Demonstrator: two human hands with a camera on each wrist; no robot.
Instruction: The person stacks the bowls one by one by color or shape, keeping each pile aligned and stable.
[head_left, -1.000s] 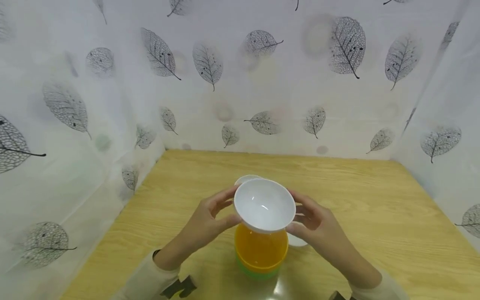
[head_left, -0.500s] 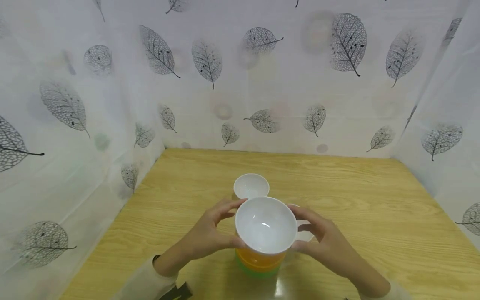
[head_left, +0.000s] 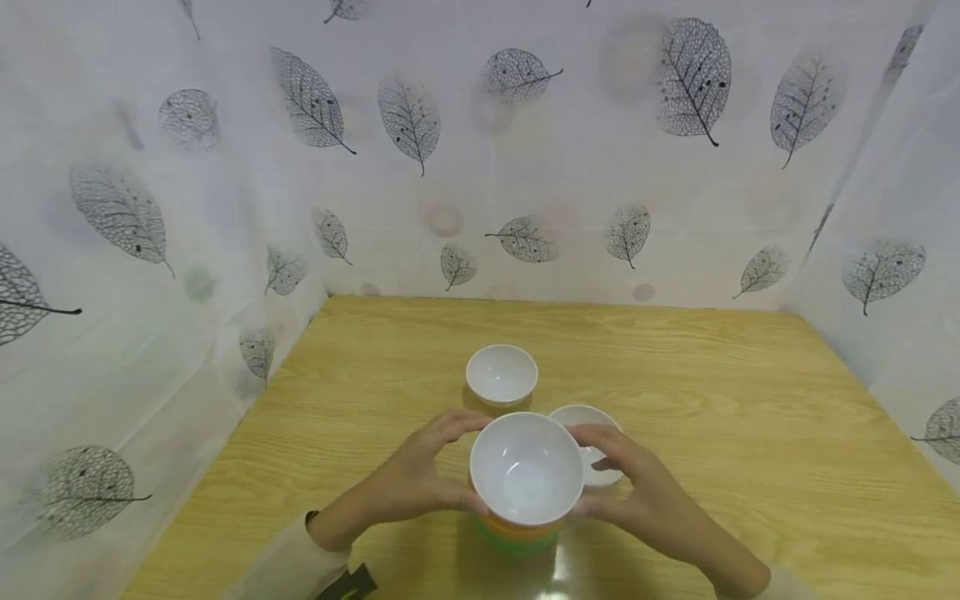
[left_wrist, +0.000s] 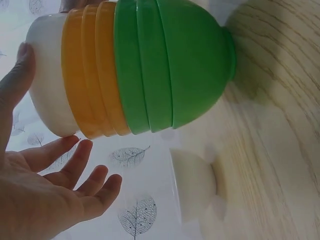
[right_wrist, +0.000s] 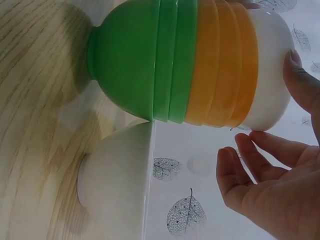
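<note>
A white bowl (head_left: 527,468) is nested in the top of a stack, its lower part hidden inside the uppermost orange bowl. My left hand (head_left: 423,475) holds its rim from the left, thumb on the near side and fingers on the far side. From the right, my right hand (head_left: 648,483) grips the same rim between thumb and fingers. In the left wrist view, several orange bowls (left_wrist: 92,70) sit in several green bowls (left_wrist: 175,65); the bottom green bowl stands on the table.
Two more white bowls stand on the wood-grain table (head_left: 750,400): one bowl (head_left: 502,373) behind the stack, another bowl (head_left: 577,415) at the back right, partly covered by my right fingers. A curtain (head_left: 555,150) printed with leaves encloses the back and sides.
Both hands have lowered the white bowl toward me into the orange bowl, whose inside was visible earlier. The two white bowls behind have come more into view.
</note>
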